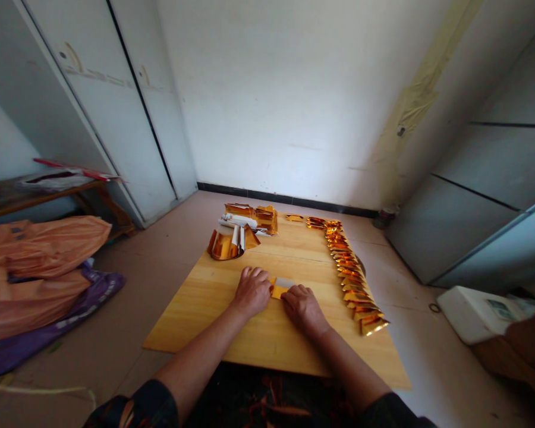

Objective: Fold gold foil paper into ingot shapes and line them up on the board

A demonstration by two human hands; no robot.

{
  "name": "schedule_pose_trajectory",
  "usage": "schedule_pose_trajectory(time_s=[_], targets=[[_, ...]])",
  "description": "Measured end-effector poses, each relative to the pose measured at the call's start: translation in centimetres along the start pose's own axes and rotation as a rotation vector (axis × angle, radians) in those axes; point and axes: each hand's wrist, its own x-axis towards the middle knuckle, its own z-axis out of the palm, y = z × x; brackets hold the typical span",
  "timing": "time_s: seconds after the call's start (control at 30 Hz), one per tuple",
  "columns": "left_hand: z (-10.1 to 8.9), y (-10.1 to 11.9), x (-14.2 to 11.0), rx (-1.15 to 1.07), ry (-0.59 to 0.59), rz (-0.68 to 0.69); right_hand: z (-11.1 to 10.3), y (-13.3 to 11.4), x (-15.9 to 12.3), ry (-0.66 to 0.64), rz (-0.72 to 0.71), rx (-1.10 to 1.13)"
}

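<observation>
L hand (252,291) & R hand (302,306), both pressed flat on the gold foil sheet (280,288) between them, near mid wooden board (232,309); fingers together, pinning not pinching. For a clean fold: likely align edges first, crease w/ firm fingertip pressure. R edge: row of folded gold pieces (352,276). Far side: foil stack (238,232). Beyond: white wall (285,101).
</observation>
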Motion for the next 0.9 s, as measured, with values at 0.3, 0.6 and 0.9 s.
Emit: schedule_pose_trajectory(time_s=[0.3,0.6,0.9], targets=[[1.4,0.3,-0.1,0.014,-0.013,-0.056,0.1,0.6,0.0,0.014,-0.027,0.135],[1.7,0.6,-0.2,-0.051,-0.035,0.003,-0.7,1.4,-0.7,0.016,-0.047,0.045],[1.2,2.1,-1.6,0.007,-0.004,-0.004,-0.7,0.9,-0.6,0.019,-0.145,-0.135]])
